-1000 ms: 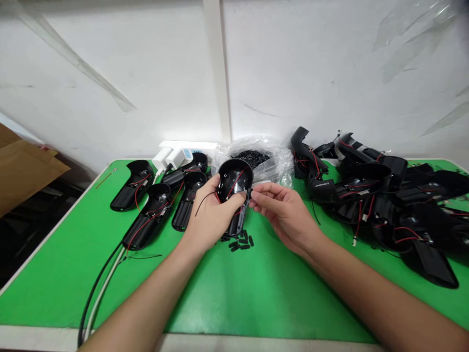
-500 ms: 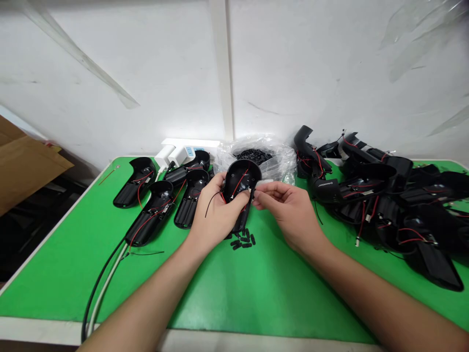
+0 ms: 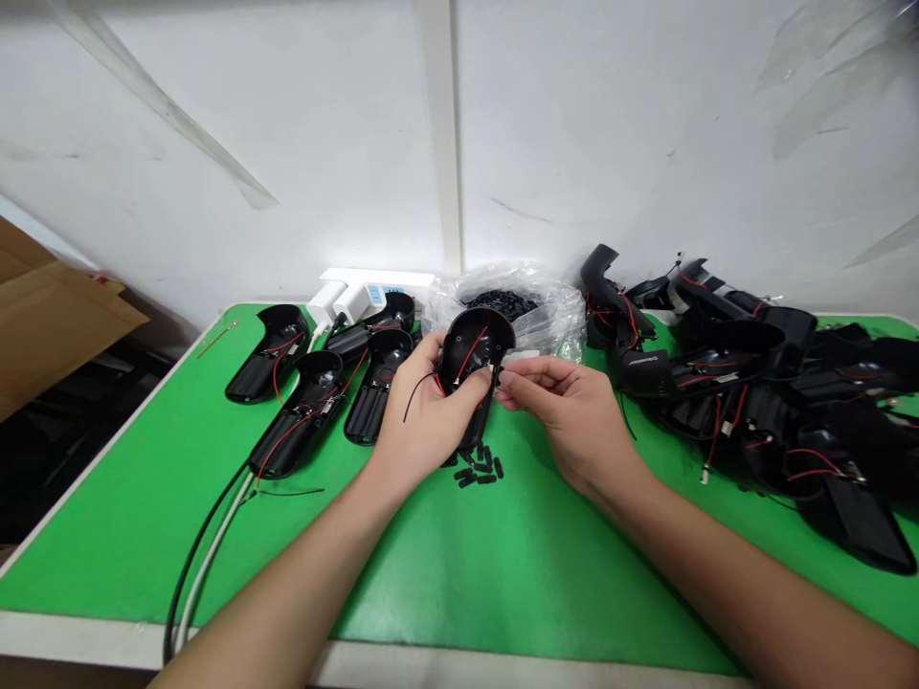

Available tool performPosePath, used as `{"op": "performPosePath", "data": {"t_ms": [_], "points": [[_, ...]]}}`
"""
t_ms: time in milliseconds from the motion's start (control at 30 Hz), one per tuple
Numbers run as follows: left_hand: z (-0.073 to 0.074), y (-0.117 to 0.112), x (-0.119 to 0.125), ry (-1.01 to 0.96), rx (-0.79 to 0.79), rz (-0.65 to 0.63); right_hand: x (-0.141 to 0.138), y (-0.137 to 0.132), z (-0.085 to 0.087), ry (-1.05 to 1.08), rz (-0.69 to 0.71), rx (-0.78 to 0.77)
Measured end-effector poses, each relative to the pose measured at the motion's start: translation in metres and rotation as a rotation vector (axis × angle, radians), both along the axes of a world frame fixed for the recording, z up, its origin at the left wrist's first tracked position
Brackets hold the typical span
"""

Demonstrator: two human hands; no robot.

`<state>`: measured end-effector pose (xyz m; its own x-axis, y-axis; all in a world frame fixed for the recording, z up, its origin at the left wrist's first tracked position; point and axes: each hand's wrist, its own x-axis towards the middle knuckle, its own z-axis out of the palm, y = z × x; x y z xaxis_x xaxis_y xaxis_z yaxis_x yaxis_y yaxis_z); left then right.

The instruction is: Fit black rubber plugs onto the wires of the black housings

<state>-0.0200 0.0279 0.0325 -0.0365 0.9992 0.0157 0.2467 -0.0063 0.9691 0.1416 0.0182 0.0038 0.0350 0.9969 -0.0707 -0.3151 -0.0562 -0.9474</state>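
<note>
Head view; black shell (image 3: 490, 344) between hands (image 3: 420, 411)

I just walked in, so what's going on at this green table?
A person's left hand holds a curved black plastic shell. The right hand pinches at its right edge; any piece gripped there is too small to tell. Small oblong black pieces lie in front on the green tabletop, similar shells sit to either side, and a clear plastic bag stands behind.

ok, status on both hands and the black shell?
Left hand gripping black shell, thumb over its inside. Right hand pinched at shell's right edge, contents hidden. Loose black pieces on green table near shell's lower end; nothing seen blocking right hand.
</note>
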Motion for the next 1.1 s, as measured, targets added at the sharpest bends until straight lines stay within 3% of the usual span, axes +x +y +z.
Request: {"op": "performPosePath", "data": {"t_ms": [233,567,800,1100], "points": [[0.0049,-0.0018,0.0043,0.004,0.035,-0.009,-0.0001,-0.0005,-0.0007,-0.043,-0.025,0.026],[0.0008,-0.0010,0.0006,-0.030,-0.025,-0.015,-0.0009,-0.0025,-0.0027,-0.101,-0.022,0.047],[0.0040,-0.0013,0.0009,-0.006,0.036,-0.010,-0.0006,-0.0010,-0.0008,0.057,0.018,-0.023],[0.0011,0.0000,-0.0053,-0.027,-0.045,-0.022,0.0004,0.0005,0.0036,0.166,0.100,-0.057]]}}
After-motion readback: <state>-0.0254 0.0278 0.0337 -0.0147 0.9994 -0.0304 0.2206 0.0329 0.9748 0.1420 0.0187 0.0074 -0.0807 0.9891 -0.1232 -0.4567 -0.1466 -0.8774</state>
